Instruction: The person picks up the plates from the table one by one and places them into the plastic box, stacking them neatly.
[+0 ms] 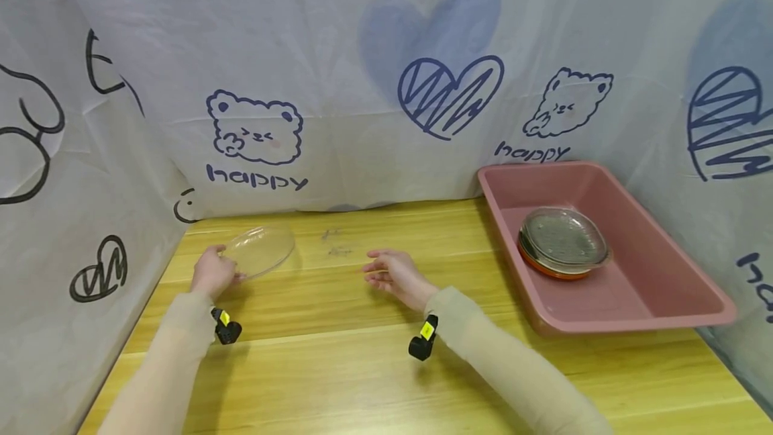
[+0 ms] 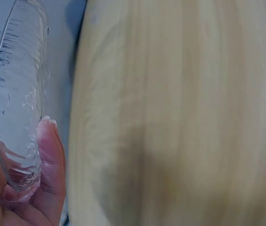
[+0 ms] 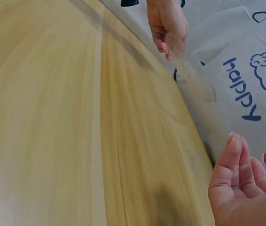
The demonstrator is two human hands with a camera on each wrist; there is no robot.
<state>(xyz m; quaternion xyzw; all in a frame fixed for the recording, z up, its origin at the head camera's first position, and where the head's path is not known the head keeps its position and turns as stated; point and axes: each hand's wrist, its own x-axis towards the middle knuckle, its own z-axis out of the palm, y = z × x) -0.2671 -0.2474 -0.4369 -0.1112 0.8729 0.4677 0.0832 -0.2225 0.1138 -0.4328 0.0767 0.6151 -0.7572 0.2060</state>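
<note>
A clear see-through plate (image 1: 261, 251) with a ridged side is at the back left of the table, held by its near left edge in my left hand (image 1: 215, 272). Thumb and fingers pinch its rim from both faces, as the left wrist view shows for the clear plate (image 2: 22, 99). It looks lifted off the wood. To the right, my right hand (image 1: 398, 276) hovers over the middle of the table, fingers loosely bent with nothing between them. The right wrist view shows this hand (image 3: 241, 188) with its thumb apart from the fingers.
A pink tub (image 1: 525, 301) stands at the right of the wooden table (image 1: 314, 368). Inside it lies a stack of clear dishes (image 1: 564, 237) with an orange one at the bottom. Printed white cloth (image 1: 356, 146) hangs behind and along both sides. Faint marks show on the wood between my hands.
</note>
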